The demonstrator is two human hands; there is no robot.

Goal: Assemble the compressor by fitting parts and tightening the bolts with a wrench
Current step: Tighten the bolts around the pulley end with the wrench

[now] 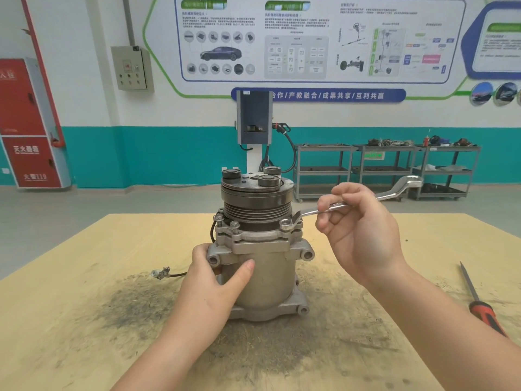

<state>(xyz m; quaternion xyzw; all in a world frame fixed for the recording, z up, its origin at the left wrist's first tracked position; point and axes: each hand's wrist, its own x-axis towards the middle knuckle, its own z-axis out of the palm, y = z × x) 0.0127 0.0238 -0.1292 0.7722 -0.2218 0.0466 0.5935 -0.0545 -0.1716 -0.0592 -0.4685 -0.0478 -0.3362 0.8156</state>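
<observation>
On the wooden table (366, 249), at its middle, we steady the upright compressor (265, 266) and work a wrench (338, 206).

Our left hand (214, 280) wraps the grey cast body, thumb across its front; our right hand (358, 227) pinches the wrench shaft, its near ring sitting on a bolt (285, 223) at the right of the flange. We see a dark grooved pulley on top, mounting ears, a black wire trailing left. A red-handled screwdriver (479, 303) lies far right.
</observation>
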